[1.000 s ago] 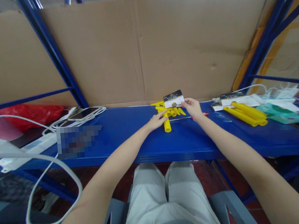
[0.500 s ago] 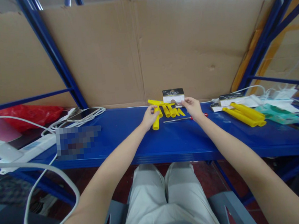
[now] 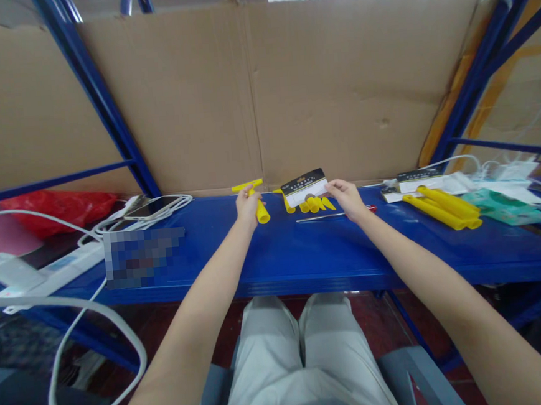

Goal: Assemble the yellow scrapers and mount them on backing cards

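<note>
Your left hand [image 3: 246, 208]: fingers closed round the yellow T [image 3: 262, 214], stem running toward you | your right hand [image 3: 349, 200]: fingers pinching the card [image 3: 303, 188] by its right end | card tilted, right of the T, beside the yellow parts [image 3: 314, 205].

On my head feed I see the left hand [image 3: 248, 205] gripping a yellow T [image 3: 262, 214], its stem end jutting right of the fingers. The right hand [image 3: 346, 199] pinches a tilted card [image 3: 300, 191]; left of those fingertips lie yellow pieces [image 3: 314, 205], and nearer me a screwdriver [image 3: 321, 218], partly hidden by the hand.
</note>
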Demonstrator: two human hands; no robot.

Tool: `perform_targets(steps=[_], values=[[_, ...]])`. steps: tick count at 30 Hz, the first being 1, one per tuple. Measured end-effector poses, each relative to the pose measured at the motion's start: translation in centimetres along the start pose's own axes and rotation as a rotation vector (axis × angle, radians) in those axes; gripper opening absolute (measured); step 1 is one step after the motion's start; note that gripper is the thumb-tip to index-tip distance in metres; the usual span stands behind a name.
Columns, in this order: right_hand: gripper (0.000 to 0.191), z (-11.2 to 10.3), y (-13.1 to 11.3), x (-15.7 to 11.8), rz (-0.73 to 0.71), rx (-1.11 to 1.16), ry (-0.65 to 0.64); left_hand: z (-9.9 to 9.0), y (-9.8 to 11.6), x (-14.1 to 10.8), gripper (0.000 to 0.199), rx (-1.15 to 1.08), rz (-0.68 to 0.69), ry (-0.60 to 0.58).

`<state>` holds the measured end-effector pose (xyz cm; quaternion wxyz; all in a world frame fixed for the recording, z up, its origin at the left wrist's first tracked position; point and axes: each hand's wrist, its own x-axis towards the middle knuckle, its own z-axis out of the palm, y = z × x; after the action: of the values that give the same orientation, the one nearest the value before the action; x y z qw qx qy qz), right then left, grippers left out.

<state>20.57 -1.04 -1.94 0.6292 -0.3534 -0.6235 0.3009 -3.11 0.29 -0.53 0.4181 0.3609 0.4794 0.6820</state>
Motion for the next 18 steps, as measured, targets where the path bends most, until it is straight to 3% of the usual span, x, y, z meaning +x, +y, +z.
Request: perform_targets(steps=[10,18], values=[[0.033,0.7,-0.1,-0.6,0.108,0.105,-0.113,0.0,0.2,0.1,0.042,-0.266,-0.121,-0.021],[0.030,1.7,-0.8,-1.4,0.223,0.216,-0.235,0.7,-0.5,-0.2,0.048,-0.279,-0.078,-0.149]])
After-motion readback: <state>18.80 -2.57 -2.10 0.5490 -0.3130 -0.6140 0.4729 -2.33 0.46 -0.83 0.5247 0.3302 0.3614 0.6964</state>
